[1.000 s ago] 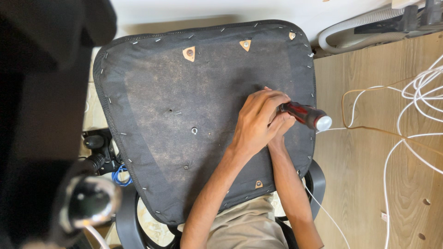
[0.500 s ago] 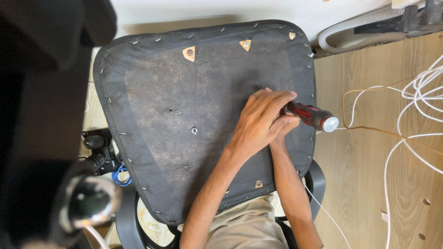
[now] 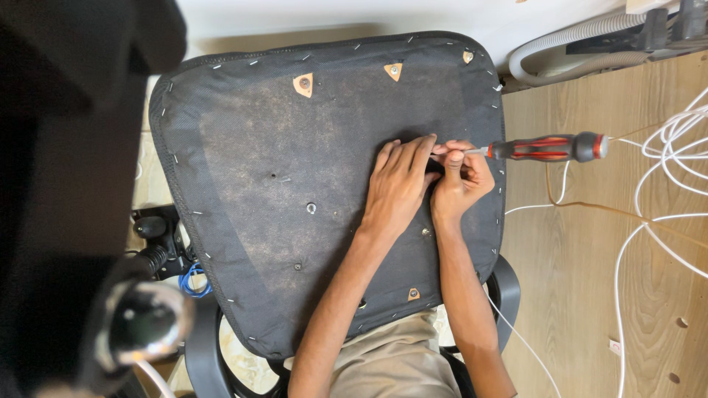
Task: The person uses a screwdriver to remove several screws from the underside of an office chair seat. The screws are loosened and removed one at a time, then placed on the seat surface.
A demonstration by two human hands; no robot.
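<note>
Upturned chair seat base [image 3: 280, 169], black fabric w/ staples round the edge, lying across the chair frame next to the wood counter [image 3: 590, 295]; both hands together on its right half. Left hand [image 3: 398, 188] flat on the fabric, fingers extended, touching the right hand [image 3: 459, 177], which pinches the metal shaft of a red/black screwdriver [image 3: 549, 147] near the tip. Screwdriver roughly level, handle sticking out right past the seat edge over the counter, white cables [image 3: 664, 177] nearby.
</note>
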